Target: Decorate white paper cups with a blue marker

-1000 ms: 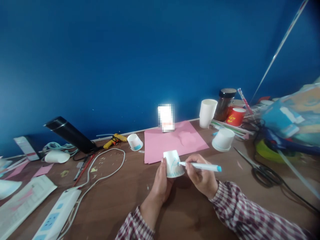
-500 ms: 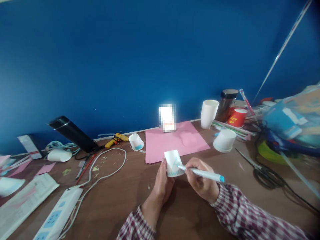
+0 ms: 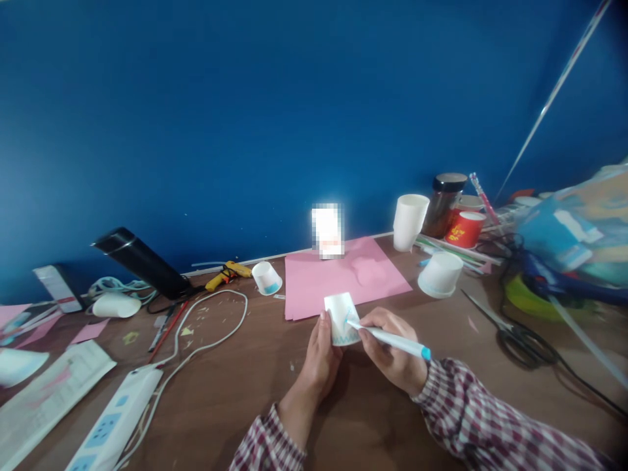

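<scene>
A white paper cup (image 3: 338, 314) is gripped by my left hand (image 3: 321, 353), its thumb on the cup's left side. Blue zigzag marks run along the cup's lower edge, and thin blue lines show on its side. My right hand (image 3: 390, 347) pinches a white marker (image 3: 397, 341) with a light-blue end. The marker's tip meets the cup's side at the blue lines. Beyond the cup lie sheets of pink paper (image 3: 314, 278). Fingers behind the cup are hidden.
To the right are scissors (image 3: 523, 340), an upside-down white cup (image 3: 440, 275), stacked white cups (image 3: 410, 222) and a red cup (image 3: 465, 230). Leftward are a power strip (image 3: 115, 418), a white cable (image 3: 206, 350), a yellow glue gun (image 3: 228, 275) and a black cylinder (image 3: 142, 261).
The marker and my right hand have shifted slightly left, and the marker's tip is a little higher on the cup. The cup has turned slightly in my left hand.
</scene>
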Motion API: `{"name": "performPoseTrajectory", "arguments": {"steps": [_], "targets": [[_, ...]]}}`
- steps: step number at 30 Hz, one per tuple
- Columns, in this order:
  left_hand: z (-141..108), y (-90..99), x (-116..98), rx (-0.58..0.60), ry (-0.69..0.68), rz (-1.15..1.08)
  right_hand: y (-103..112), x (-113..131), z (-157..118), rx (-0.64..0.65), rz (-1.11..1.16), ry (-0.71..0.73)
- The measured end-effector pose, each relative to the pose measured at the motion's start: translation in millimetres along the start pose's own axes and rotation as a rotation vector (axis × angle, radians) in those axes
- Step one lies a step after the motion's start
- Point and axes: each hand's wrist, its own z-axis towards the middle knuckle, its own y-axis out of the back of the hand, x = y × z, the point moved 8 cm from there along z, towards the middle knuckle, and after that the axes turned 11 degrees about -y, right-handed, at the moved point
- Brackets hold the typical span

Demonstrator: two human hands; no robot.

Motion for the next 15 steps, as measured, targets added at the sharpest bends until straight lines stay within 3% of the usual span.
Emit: {"name": "performPoseTrajectory", "arguments": {"steps": [9, 15], "targets": [[0.0, -1.3, -0.3, 0.012, -0.009, 0.007, -1.3, 0.5, -0.4, 0.008, -0.008, 0.011], [-0.5, 10.9, -6.3, -0.063, -0.067, 0.210, -2.2, 0.3, -0.3, 0.014, -0.017, 0.022]]}}
